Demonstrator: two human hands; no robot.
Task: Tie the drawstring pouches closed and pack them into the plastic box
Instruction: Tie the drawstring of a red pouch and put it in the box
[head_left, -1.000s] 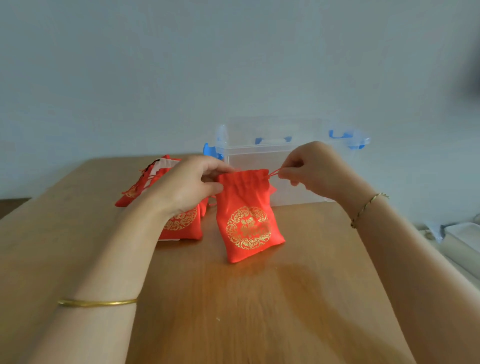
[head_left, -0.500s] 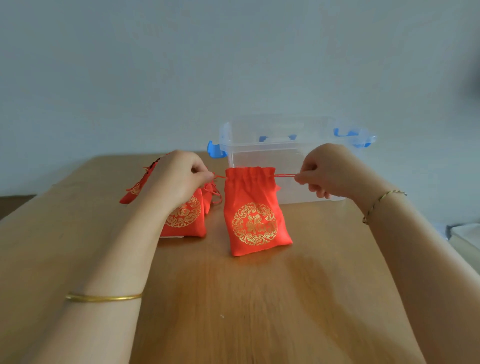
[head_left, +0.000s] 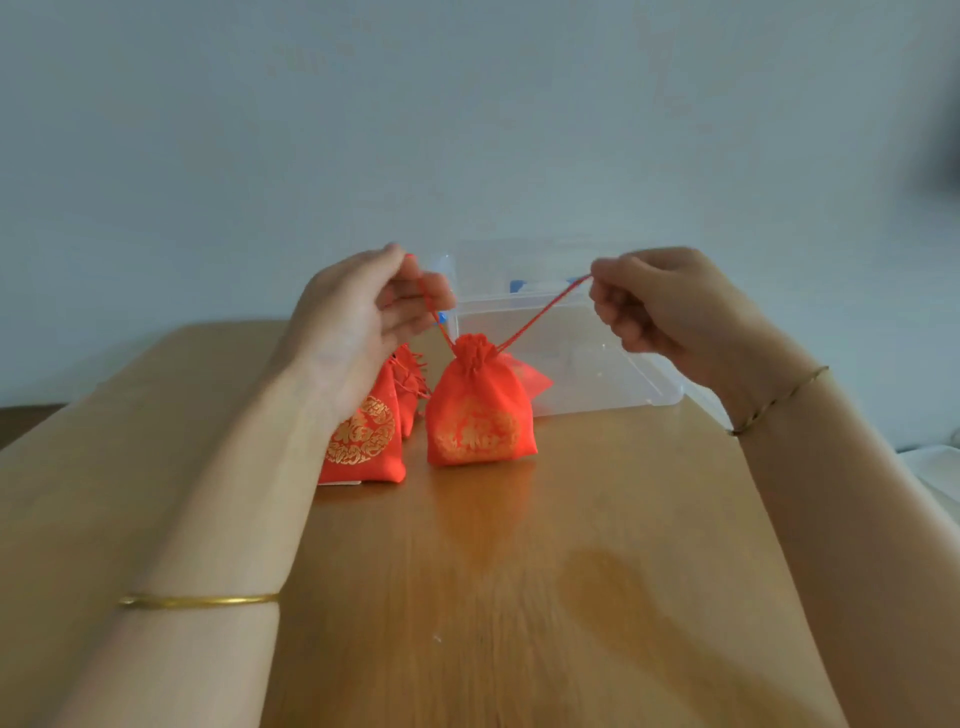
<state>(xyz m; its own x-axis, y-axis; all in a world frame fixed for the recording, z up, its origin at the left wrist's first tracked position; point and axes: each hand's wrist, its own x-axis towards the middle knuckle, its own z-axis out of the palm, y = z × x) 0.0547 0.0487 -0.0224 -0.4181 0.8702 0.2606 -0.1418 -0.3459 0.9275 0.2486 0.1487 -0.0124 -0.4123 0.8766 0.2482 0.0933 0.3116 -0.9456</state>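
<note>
- While the left hand (head_left: 358, 322) and right hand (head_left: 660, 306) each pinch a drawstring (head_left: 545, 312) end, the cinched red pouch (head_left: 478, 410) stands between them on the table (head_left: 467, 597).
- Clear plastic box (head_left: 597, 364) sits just behind it.

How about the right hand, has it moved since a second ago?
Yes. Against the plastic box, the right hand went up and rightward, from the box's front wall to its right upper corner, drawing the drawstring taut.

Between each hand, a red cloth pouch (head_left: 480, 410) with a slight satin sheen and metallic gold print. Behind it, a clear, smooth plastic box (head_left: 582, 353). Below, a wood-grain tabletop (head_left: 493, 597), smooth, softly glossy. Shiny gold-coloured bangle (head_left: 200, 601).
</note>
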